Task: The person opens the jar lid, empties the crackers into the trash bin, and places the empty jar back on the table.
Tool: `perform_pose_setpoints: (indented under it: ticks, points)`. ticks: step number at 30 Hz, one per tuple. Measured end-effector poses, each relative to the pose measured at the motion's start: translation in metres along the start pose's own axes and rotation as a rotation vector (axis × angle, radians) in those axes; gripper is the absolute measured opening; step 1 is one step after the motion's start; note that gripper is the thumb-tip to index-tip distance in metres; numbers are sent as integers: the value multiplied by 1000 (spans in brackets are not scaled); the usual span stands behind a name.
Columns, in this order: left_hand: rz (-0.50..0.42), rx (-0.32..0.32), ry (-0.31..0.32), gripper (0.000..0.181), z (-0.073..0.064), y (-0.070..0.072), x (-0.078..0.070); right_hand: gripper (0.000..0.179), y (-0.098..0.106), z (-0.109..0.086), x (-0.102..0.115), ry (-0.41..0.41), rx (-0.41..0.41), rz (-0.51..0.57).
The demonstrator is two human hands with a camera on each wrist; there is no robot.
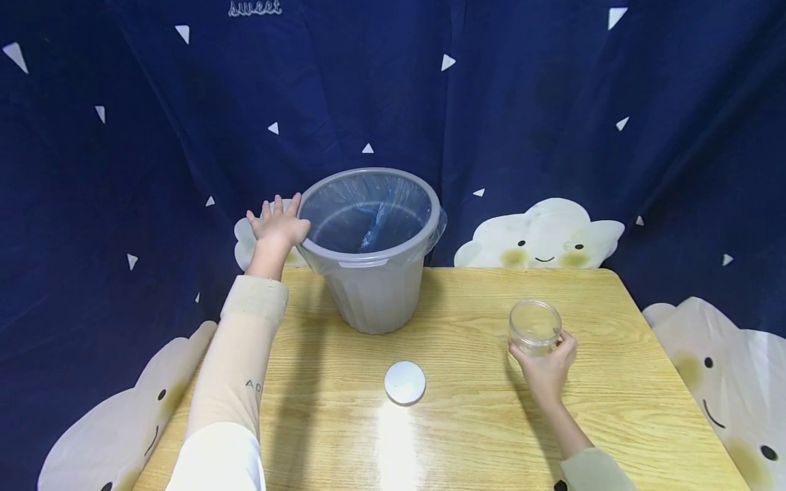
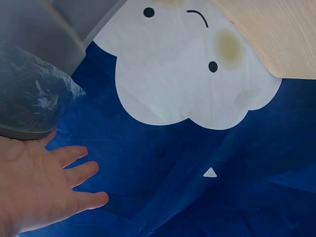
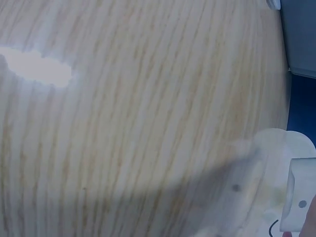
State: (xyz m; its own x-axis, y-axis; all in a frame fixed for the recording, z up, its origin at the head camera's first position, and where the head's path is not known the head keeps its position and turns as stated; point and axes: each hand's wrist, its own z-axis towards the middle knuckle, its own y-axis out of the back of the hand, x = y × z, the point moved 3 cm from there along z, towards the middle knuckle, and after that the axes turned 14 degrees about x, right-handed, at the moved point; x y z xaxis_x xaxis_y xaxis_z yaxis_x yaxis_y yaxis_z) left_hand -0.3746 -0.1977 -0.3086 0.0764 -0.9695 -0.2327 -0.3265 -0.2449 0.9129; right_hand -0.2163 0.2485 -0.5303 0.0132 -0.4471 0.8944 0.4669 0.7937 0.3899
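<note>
A grey trash bin with a clear plastic liner over its rim stands at the back of the table. My left hand is at the bin's left rim, fingers straight and spread; in the left wrist view the palm touches the rim from outside. At the right, my right hand grips a clear round jar with no lid on it, thumb and fingers on opposite sides. Only part of the jar shows at the right wrist view's edge. Between bin and person lies a round white lid.
The wooden table reaches back to a dark blue curtain with white triangles and cloud prints. Inside the bin, the liner shows a bluish crumpled streak. A bright glare lies on the table just in front of the lid.
</note>
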Motion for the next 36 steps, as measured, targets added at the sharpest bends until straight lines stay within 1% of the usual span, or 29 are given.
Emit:
perform_pose_setpoints:
  ticks: [6, 9, 16, 24, 30, 36]
  points:
    - [2, -3, 2, 66, 0, 0, 0, 89, 0, -3, -4, -20, 17, 6]
    - [3, -2, 1, 66, 0, 0, 0, 91, -1, -6, -8, -35, 37, 9]
    - [5, 1, 4, 67, 1, -1, 1, 91, 0, -11, -14, -60, 64, 11]
    - [3, -1, 0, 67, 1, 0, 0, 92, 0, -13, -22, -60, 86, 3]
    - [-1, -2, -1, 67, 0, 1, 0, 93, -1, -17, -28, -64, 82, -21]
    - [-4, -2, -1, 67, -1, 1, 0, 92, -1, -20, -30, -57, 75, -12]
